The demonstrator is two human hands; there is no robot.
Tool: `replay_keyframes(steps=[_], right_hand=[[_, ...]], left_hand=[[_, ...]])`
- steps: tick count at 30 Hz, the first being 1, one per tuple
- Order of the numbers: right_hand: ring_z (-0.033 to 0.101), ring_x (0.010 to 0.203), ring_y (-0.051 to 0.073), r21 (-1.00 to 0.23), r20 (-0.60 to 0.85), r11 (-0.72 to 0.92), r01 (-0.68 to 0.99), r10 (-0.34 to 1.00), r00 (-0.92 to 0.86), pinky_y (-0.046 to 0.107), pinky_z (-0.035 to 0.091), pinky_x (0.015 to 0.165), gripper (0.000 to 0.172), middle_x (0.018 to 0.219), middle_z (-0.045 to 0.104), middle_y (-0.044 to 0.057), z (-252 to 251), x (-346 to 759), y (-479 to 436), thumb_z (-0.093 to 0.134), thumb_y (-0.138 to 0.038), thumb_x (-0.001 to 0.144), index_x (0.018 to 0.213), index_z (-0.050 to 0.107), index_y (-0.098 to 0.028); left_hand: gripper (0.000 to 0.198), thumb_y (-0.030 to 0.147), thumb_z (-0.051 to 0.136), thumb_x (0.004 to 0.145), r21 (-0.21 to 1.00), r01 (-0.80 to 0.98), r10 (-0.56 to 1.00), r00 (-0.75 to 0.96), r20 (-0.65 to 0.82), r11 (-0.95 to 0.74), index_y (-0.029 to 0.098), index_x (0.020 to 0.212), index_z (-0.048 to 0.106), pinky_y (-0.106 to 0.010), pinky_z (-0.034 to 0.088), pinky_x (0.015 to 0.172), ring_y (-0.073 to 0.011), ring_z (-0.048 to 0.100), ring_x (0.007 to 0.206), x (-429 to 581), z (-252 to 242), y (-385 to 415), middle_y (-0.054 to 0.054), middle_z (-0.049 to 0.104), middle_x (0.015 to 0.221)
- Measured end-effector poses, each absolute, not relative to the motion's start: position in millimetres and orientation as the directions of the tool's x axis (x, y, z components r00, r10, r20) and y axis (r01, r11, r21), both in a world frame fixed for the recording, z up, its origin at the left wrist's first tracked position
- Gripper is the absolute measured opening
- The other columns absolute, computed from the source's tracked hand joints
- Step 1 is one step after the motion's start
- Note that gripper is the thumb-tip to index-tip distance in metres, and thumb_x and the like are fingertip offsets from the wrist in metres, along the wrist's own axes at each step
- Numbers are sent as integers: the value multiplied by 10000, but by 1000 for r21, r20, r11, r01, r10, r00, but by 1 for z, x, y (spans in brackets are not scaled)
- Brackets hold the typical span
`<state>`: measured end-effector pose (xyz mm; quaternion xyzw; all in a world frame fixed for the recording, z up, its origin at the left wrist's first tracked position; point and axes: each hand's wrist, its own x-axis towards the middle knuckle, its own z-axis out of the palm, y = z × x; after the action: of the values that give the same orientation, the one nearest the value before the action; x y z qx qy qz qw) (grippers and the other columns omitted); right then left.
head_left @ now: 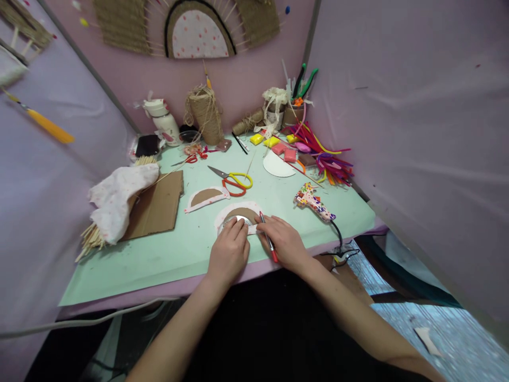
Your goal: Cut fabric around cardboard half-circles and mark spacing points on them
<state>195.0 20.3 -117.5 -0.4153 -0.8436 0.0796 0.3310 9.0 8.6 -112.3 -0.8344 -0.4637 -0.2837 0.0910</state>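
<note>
My left hand (230, 245) is closed over a round white thing with a shiny rim (241, 218), mostly hidden by my fingers, pressing it onto a half-circle piece. That piece is brown cardboard (249, 213) with a white, pink-dotted cloth border (222, 213). A slim pen with a red end (268, 239) is held in my right hand (283, 239), its upper tip close to the cloth border. Just behind lies a smaller cardboard half-circle (207, 197) edged in the same cloth. Scissors (234, 179) with yellow and red handles rest open-bladed beyond it.
At right lies a patterned glue gun (314, 202) with a black cord. Cardboard (159, 204), sticks (92, 239) and dotted cloth (119, 199) are at left. Along the back stand a bottle (165, 124), twine (207, 116), clay packets (278, 148) and pipe cleaners (332, 159).
</note>
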Motion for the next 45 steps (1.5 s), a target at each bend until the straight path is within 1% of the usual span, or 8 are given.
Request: replay_keyframes(steps=[9, 15, 28, 32, 35, 39, 41, 45], right_hand=[[569, 1256, 215, -405, 483, 639, 654, 756, -441, 436, 450, 1071, 225, 1312, 640, 119, -117, 196, 20, 482, -145, 939, 1105, 623, -202], [572, 1252, 215, -408, 488, 648, 643, 750, -446, 438, 453, 1071, 266, 1305, 646, 113, -117, 196, 20, 492, -118, 912, 1124, 624, -209], [591, 1219, 222, -428, 493, 642, 635, 756, -432, 446, 463, 1050, 220, 1273, 662, 111, -113, 195, 19, 459, -174, 961, 1103, 622, -210], [627, 1129, 221, -531, 526, 625, 572, 773, -356, 410, 499, 968, 250, 1208, 685, 102, -97, 198, 20, 437, -229, 989, 1172, 605, -212], [645, 987, 203, -656, 520, 590, 471, 805, -284, 365, 507, 885, 285, 1053, 705, 84, -76, 200, 30, 434, -297, 996, 1190, 624, -210], [625, 868, 169, -847, 380, 444, 292, 890, -250, 297, 488, 811, 331, 887, 679, 49, -59, 191, 59, 422, -312, 970, 922, 723, -185], [610, 774, 152, -922, 239, 300, 245, 939, -248, 270, 471, 723, 311, 803, 671, 21, -59, 182, 73, 443, -309, 933, 861, 716, -179], [561, 631, 133, -976, 110, 150, 156, 965, -236, 250, 422, 612, 275, 630, 611, -14, -70, 170, 88, 506, -354, 865, 762, 684, -172]], left_hand=[[336, 68, 483, 861, 112, 833, 733, 402, 549, -541, 86, 1156, 642, -471, 524, 1004, -314, 569, 1201, 12, -112, 9, -166, 672, 1180], [365, 74, 474, 867, 135, 828, 742, 399, 539, -544, 128, 1192, 630, -485, 519, 1005, -305, 555, 1223, 11, -112, 9, -146, 665, 1200], [349, 77, 494, 857, 75, 831, 722, 429, 542, -551, 108, 1172, 641, -460, 536, 980, -309, 571, 1202, 10, -109, 9, -137, 686, 1192], [339, 75, 492, 863, 72, 833, 723, 429, 541, -549, 112, 1164, 643, -455, 537, 977, -305, 573, 1197, 10, -107, 8, -130, 686, 1195], [327, 72, 489, 867, 55, 833, 715, 436, 546, -550, 95, 1155, 643, -448, 530, 991, -304, 573, 1199, 10, -107, 8, -136, 685, 1197], [326, 79, 487, 870, 53, 838, 716, 430, 549, -543, 105, 1155, 643, -450, 535, 983, -301, 577, 1199, 10, -109, 8, -133, 688, 1196], [326, 79, 485, 868, 60, 839, 722, 428, 544, -542, 105, 1152, 645, -449, 533, 985, -299, 578, 1201, 10, -110, 8, -134, 687, 1198], [314, 82, 483, 874, 58, 842, 730, 428, 533, -536, 100, 1136, 654, -450, 529, 989, -305, 576, 1204, 10, -111, 8, -136, 686, 1202]])
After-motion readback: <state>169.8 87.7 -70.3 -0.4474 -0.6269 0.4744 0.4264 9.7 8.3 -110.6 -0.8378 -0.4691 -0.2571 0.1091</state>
